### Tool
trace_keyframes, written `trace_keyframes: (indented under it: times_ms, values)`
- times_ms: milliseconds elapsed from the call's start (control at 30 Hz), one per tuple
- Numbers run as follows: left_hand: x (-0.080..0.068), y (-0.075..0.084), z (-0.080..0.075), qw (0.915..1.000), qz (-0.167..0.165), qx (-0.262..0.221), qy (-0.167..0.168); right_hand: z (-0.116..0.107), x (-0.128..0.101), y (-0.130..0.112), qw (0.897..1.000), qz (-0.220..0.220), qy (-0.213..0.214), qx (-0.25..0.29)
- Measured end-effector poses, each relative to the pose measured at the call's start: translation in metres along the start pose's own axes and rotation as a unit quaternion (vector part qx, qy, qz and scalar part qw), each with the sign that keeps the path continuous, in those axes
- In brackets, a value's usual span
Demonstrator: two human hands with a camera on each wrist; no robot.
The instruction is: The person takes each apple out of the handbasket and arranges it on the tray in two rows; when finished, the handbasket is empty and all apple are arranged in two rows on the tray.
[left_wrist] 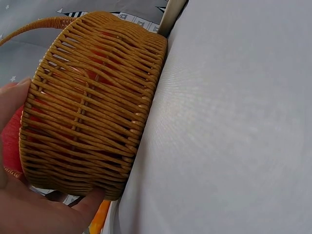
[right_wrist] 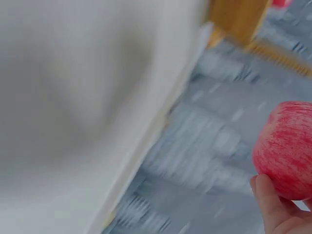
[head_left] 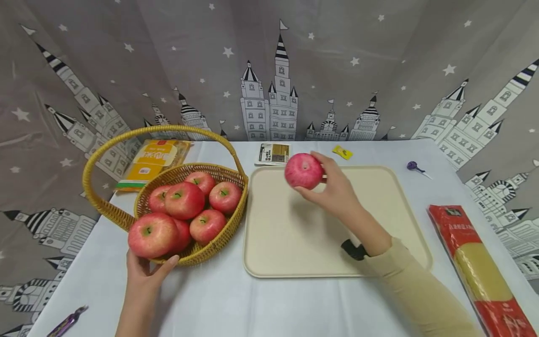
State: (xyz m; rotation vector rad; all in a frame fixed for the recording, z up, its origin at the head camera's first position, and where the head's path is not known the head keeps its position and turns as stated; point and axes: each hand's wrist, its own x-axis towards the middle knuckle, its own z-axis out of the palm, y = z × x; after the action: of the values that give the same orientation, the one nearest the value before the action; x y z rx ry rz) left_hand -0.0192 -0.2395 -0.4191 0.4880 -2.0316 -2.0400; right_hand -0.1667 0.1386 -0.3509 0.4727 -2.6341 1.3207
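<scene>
My right hand (head_left: 337,194) holds a pink-red apple (head_left: 302,171) between thumb and fingers, above the far part of a cream tray (head_left: 273,245). The same apple (right_wrist: 287,151) appears at the right edge of the right wrist view, fingertips against its side. To the left, a wicker basket (head_left: 227,231) with a tall arched handle holds several red apples (head_left: 184,200). My left hand (head_left: 143,278) grips the basket's near left side. In the left wrist view, the thumb lies at the basket's rim and a fingertip reaches its lower woven wall (left_wrist: 92,107).
Behind the basket lies a yellow food bag (head_left: 153,159). A brown-and-white packet (head_left: 273,153) and a small yellow packet (head_left: 343,152) lie beyond the tray. On the right are a purple lollipop (head_left: 414,166) and a long red package (head_left: 480,267). A purple-wrapped stick (head_left: 69,321) lies front left.
</scene>
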Motion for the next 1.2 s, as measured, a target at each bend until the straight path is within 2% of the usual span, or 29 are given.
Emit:
trace_keyframes:
  times_ms: [133, 267, 367, 500, 767, 1033, 1200]
  values:
    - [0.000, -0.001, 0.000, 1.0000, 0.004, -0.003, -0.005, -0.043, -0.009, 0.052, 0.998, 0.053, 0.028, -0.036]
    - [-0.001, 0.000, -0.002, 0.9999, 0.004, -0.010, -0.008, -0.077, -0.013, 0.103, 0.991, 0.117, 0.031, -0.064]
    - [-0.001, 0.001, -0.003, 1.0000, -0.006, -0.005, -0.005, -0.093, -0.013, 0.133, 0.984, 0.162, 0.024, -0.074]
    - [-0.001, 0.001, -0.003, 0.9995, -0.031, 0.010, -0.003, -0.103, -0.011, 0.156, 0.976, 0.201, 0.023, -0.077]
    - [0.001, 0.001, 0.000, 0.9975, -0.060, 0.036, 0.005, -0.109, -0.003, 0.167, 0.973, 0.208, 0.040, -0.088]
    - [0.000, 0.002, 0.000, 0.9983, -0.053, 0.024, 0.006, -0.107, 0.005, 0.162, 0.969, 0.221, 0.040, -0.101]
    - [0.000, 0.001, 0.001, 0.9992, -0.036, 0.013, 0.003, -0.109, 0.003, 0.150, 0.971, 0.193, 0.082, -0.111]
